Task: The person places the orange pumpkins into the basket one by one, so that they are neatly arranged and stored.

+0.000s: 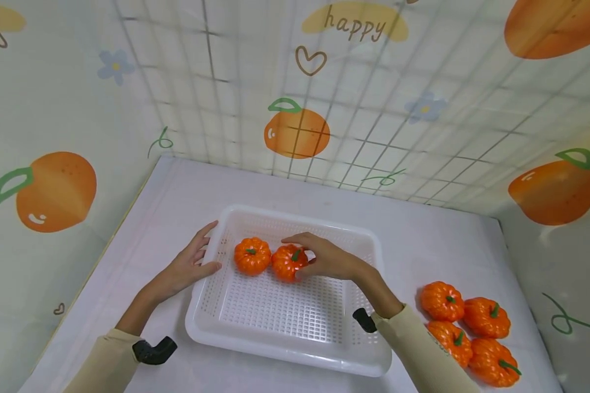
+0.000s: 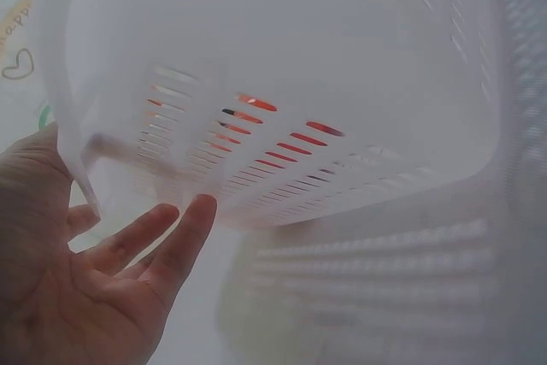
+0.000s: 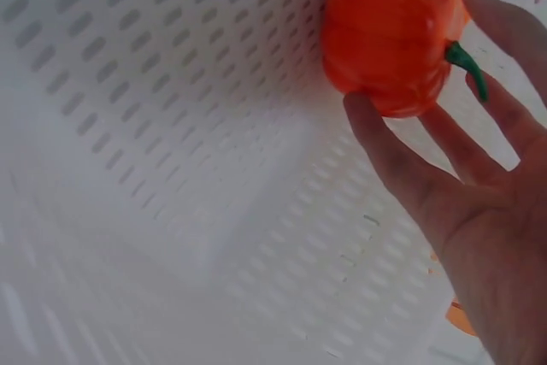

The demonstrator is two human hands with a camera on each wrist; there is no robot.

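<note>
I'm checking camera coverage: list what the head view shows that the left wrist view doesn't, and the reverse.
Only head: the right hand around one of two pumpkins in the white basket, and four more pumpkins on the table. Only left wrist: the outer face of the basket wall up close, with orange showing through its slots. Both: the left hand at the basket's edge.

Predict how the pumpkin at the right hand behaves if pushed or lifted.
The pumpkin may be slippery: its skin is glossy. It would probably rock or roll unevenly, given its rounded, ribbed sides. It looks stiff, showing no visible dent near the right thumb.
</note>
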